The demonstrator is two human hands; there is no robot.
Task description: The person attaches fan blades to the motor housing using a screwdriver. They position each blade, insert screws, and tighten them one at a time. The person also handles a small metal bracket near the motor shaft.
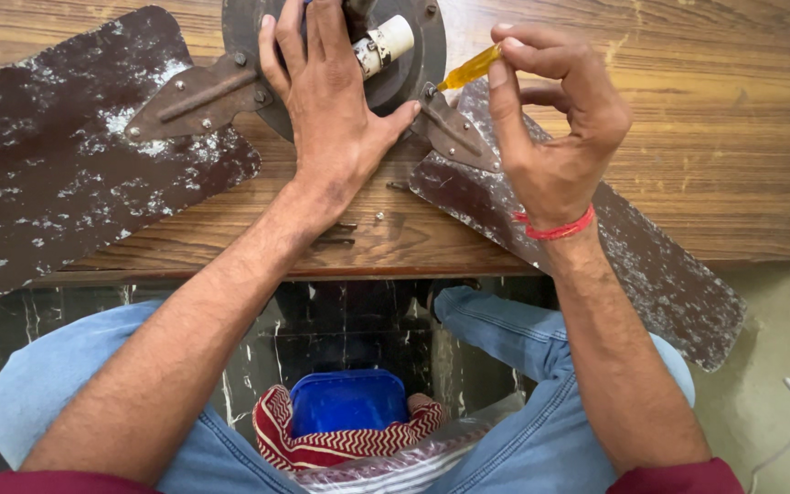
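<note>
Ceiling fan motor hub [404,69], lying at the far edge of the table [706,146], is pressed flat by the open left hand [331,110]. A yellow-handled screwdriver [470,69] is pinched in the right hand [555,137], its long axis slanted down-left, tip at the blade bracket [450,133] screw.

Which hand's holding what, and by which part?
Right hand pinches the screwdriver by its yellow handle. Left hand grips nothing, lying flat on the fan motor.
</note>
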